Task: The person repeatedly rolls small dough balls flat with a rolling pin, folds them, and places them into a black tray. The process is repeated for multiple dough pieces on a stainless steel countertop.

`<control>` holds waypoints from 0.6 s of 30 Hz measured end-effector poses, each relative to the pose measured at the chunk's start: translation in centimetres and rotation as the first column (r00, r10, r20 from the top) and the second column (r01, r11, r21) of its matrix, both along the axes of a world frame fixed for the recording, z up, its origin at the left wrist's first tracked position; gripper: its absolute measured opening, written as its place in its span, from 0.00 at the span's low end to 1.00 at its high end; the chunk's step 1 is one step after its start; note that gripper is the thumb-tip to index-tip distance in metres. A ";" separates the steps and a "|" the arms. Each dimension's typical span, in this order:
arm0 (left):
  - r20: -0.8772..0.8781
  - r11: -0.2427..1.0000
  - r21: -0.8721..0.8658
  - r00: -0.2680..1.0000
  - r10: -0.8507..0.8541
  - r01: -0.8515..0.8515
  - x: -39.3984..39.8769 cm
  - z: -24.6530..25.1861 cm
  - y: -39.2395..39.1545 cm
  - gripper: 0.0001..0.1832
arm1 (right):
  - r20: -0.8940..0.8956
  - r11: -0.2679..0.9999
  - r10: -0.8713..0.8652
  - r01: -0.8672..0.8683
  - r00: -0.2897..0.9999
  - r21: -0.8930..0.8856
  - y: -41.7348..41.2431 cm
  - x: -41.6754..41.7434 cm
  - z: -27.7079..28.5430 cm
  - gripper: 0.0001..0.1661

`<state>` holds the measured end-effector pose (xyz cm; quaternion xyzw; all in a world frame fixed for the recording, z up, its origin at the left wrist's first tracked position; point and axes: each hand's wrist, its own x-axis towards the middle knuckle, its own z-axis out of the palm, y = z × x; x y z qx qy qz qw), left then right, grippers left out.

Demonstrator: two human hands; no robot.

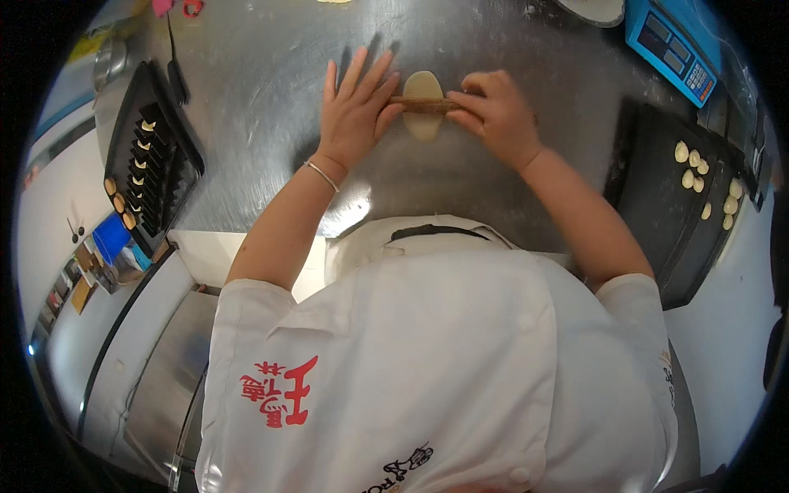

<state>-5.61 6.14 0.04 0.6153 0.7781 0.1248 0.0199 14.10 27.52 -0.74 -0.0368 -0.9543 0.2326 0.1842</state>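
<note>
An oval, flattened piece of dough (pixel 423 83) lies on the steel worktable, with a thin wooden rolling pin (pixel 425 105) crossing its middle. My left hand (pixel 356 105) is on the pin's left end, palm down; its thumb and the fingers nearest the dough touch the wood, and the other fingers are spread. At the pin's right end, my right hand (pixel 499 114) has its fingers curled over the wood. Part of the pin is hidden under both hands.
At the left, a black tray (pixel 191 138) holds dark moulds with pale dough. A dark tray (pixel 666 246) with several dough pieces stands at the right. Beyond it sits a blue digital scale (pixel 672 52). A black-handled tool (pixel 177 80) lies at the back left of the steel worktable (pixel 265 148).
</note>
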 end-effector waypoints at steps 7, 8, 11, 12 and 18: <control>0.033 0.988 0.030 0.988 0.148 -0.149 -0.6 -0.3 2.2 0.32 | 0.238 0.929 -0.192 0.098 0.952 0.357 1.0 0.0 -0.3 0.37; 0.026 0.991 -0.015 0.990 0.137 -0.136 -0.3 -0.4 1.2 0.36 | 0.278 0.934 -0.204 0.101 0.939 0.343 -0.2 0.8 -0.3 0.38; -0.021 0.989 -0.115 0.995 0.095 -0.097 0.7 -0.6 -1.3 0.35 | 0.364 0.943 -0.229 0.113 0.903 0.313 -3.8 2.7 0.6 0.42; -0.016 0.984 -0.155 0.996 0.083 -0.084 1.2 -0.6 -2.2 0.36 | 0.379 0.944 -0.236 0.119 0.895 0.307 -4.9 3.3 0.6 0.43; 0.062 0.977 -0.212 0.997 0.039 -0.025 2.9 -0.5 -6.0 0.41 | 0.349 0.951 -0.238 0.145 0.906 0.272 -8.5 5.4 1.0 0.50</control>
